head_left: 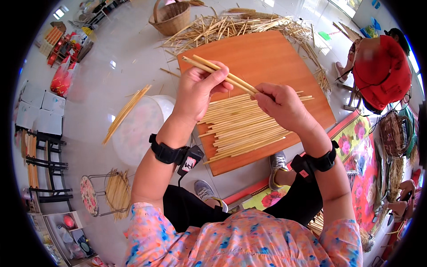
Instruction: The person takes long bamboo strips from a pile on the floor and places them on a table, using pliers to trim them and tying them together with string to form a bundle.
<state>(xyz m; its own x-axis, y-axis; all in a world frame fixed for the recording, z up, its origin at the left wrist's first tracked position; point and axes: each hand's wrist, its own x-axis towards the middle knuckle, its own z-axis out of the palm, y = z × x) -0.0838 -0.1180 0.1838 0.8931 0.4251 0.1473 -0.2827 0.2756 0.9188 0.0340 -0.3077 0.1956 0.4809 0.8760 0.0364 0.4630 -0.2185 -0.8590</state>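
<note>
Shirt (242, 244) nearest, both hands (201, 89) (281, 106) hold stalks (240, 82), table (267, 53) bare along its far edge.

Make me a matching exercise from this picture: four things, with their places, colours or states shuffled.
Things:
1. Basket
2. Table
3. Shoes
4. Held straws

Descriptions:
A. grey
B. in the left hand and right hand
C. woven, with a hoop handle
D. orange-brown, under the laid-out straws

Pairs: 1-C, 2-D, 3-A, 4-B
</note>
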